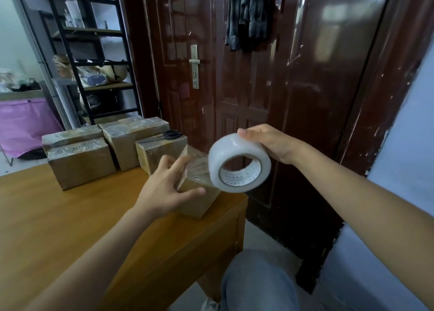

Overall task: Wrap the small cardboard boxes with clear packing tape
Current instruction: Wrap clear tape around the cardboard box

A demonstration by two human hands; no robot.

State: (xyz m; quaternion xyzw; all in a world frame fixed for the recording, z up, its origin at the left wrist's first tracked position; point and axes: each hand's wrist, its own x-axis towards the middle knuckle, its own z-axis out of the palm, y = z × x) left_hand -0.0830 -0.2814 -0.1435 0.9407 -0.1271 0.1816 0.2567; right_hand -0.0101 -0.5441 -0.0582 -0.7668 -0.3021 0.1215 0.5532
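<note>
Head view: the left hand is gripping the small box at the table's near right corner, steadying it against the pull. The right hand is holding the tape roll just right of it, film stretching onto the box. Wrapped boxes are sitting far left, out of the way.

No readable text anywhere, faint printed marks on the inner core of the tape roll too small to make out, bottle labels on the shelf blurred beyond reading
</note>
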